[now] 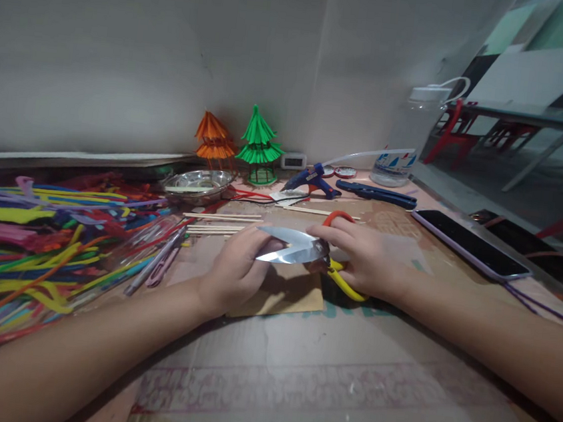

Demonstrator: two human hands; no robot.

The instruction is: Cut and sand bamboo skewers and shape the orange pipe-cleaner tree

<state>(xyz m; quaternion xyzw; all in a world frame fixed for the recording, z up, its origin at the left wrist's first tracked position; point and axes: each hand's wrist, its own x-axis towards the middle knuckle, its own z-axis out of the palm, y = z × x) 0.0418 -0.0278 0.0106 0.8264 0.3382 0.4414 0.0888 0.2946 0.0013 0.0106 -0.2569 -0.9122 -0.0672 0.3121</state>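
Observation:
My right hand (pixel 358 249) grips a pair of scissors (pixel 292 249) with one orange and one yellow handle. Their shiny blades are parted and point left toward my left hand (pixel 239 260). That hand is closed, its fingers curled around behind the blade tips, and whatever it holds is hidden there. Below both hands a tan card (pixel 287 299) lies on the table. Several thin wooden sticks (pixel 222 225) rest just beyond my left hand.
Colourful pipe cleaners (pixel 32 238) spread across the left. Behind stand a metal bowl (pixel 198 182), an orange tree-like model (pixel 215 140), a green one (pixel 259 145), a blue glue gun (pixel 309 180) and a water bottle (pixel 404 137). A phone (pixel 469 241) lies right.

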